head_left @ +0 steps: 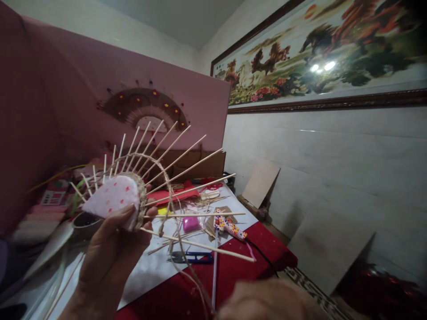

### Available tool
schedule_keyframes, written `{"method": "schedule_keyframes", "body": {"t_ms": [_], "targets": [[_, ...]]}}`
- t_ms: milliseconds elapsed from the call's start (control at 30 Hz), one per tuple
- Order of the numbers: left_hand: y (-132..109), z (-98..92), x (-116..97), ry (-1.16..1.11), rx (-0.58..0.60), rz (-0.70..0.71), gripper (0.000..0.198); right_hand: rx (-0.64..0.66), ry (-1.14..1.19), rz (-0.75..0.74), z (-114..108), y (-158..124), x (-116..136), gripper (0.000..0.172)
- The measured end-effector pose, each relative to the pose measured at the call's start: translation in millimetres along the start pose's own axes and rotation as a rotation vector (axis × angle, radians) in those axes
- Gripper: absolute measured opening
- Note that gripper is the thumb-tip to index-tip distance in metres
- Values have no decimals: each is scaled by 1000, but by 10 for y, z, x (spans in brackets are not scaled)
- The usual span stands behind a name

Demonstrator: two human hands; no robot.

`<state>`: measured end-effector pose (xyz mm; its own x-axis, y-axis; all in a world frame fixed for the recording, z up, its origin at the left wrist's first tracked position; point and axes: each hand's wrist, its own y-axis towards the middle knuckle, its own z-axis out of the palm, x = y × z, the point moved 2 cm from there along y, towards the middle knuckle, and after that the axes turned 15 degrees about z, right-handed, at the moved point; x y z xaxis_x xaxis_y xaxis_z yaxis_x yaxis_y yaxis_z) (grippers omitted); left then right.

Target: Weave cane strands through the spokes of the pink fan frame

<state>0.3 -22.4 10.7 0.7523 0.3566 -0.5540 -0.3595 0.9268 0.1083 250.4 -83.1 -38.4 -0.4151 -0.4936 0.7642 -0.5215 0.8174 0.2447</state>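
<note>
Left hand (110, 249) clamps its fingers (120, 213) on the fan (113, 198), twine (143, 202) woven just near the core, sticks (187, 166) mostly bare, right hand (267, 302) too blurred to tell its grip.

A framed horse painting (320, 49) hangs on the pale wall (333, 155) above leaning boards (260, 182).

Fabric fan (111, 198) — pale pink, red-dotted; tablecloth (240, 275) red; glue gun (230, 227) — multicoloured spots.
</note>
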Motion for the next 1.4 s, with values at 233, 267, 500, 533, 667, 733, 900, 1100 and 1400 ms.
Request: {"method": "schedule_keyframes", "body": {"t_ms": [233,267,500,533,667,733,900,1100,1400], "targets": [[39,-12,26,-22,11,30,26,-207,-323,446,-172,1166,-481,29],[40,-13,25,-14,7,37,25,-240,-371,460,-141,1306,-532,23],[41,4,10,-16,11,50,25,-255,-537,532,283,2047,-714,30],[42,3,9,-19,13,52,24,-252,-533,538,335,2121,-732,31],[51,-14,0,-27,4,77,23,-225,-436,545,411,2247,-794,25],[54,-13,-10,-35,1,84,23,-218,-347,530,361,2190,-814,25],[50,28,-38,-51,-9,101,25,-237,-69,477,130,1807,-809,22],[64,37,-25,-61,-40,115,26,-244,264,493,-107,1284,-765,30],[88,43,-13,-56,31,100,27,-283,623,546,-308,1099,-888,43]]}}
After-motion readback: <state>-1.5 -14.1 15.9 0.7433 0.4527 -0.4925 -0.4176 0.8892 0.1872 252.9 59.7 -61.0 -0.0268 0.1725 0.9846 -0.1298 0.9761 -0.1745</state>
